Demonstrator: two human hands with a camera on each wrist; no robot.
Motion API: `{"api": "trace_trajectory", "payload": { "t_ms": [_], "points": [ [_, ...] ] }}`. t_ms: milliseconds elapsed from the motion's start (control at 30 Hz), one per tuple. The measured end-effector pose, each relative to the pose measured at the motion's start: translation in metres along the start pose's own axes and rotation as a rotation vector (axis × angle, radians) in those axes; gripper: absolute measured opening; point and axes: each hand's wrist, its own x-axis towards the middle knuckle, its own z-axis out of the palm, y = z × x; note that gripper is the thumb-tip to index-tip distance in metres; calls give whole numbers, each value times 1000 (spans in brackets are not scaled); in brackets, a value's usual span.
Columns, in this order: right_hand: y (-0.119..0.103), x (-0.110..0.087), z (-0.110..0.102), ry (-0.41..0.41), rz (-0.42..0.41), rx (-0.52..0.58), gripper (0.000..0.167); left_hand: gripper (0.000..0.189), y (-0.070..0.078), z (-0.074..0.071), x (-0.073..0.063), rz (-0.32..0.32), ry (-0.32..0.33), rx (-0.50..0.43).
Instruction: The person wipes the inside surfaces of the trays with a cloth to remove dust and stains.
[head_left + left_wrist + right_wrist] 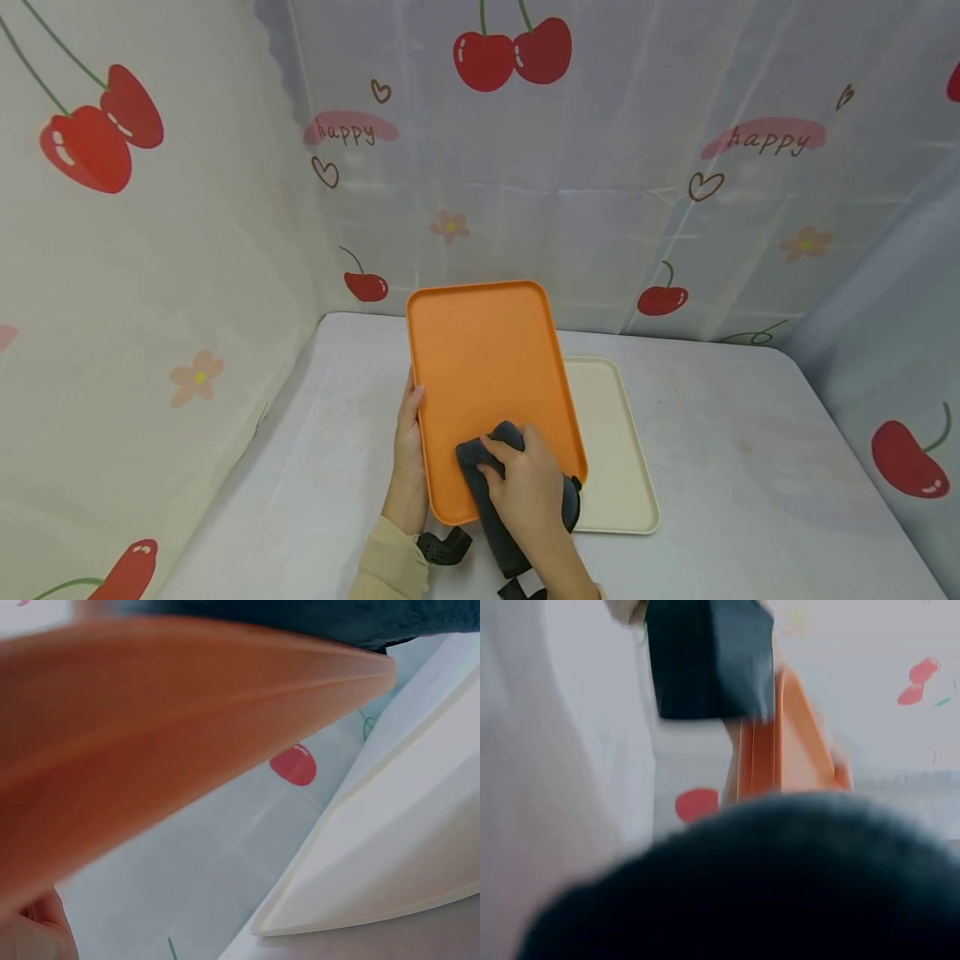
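Note:
An orange tray [487, 354] is held up at a tilt above the table in the head view. My left hand [407, 475] grips it by the left edge, thumb at the rim, with the other fingers mostly hidden behind it. With bent fingers and thumb, my right hand [528, 492] pinches a dark grey cloth [498, 533] against the lower part of the tray's face. The cloth hangs down past the tray's bottom edge. The left wrist view shows the tray's orange side [165, 757] close up; dark cloth fills the bottom of the right wrist view.
A cream tray [618, 467] lies on the white table [720, 450], partly behind the orange one. Curtains printed with cherries [513, 54] stand at the back and both sides. Black wrist mounts [444, 547] sit at both wrists.

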Motion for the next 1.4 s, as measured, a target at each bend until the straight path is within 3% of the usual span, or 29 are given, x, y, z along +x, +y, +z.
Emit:
{"api": "trace_trajectory", "payload": {
  "t_ms": [200, 433, 733, 1000, 1400],
  "points": [
    [19, 2, -7, 17, 95, -30, 38, 52, 5, 1, 0, -3, 93, 35],
    [45, 4, -13, 56, 173, -44, 36, 52, 7, -1, 1, 11, 4, -54],
    [74, 3, -18, 118, 257, -59, 34, 52, 7, 0, 2, 2, 70, -38],
    [73, 1, -16, 88, 307, -42, 33, 51, 6, 2, 2, -10, 109, -16],
    [62, -3, -14, 29, 355, -40, 30, 54, 6, -2, 1, 32, 5, -109]
  ]
}}
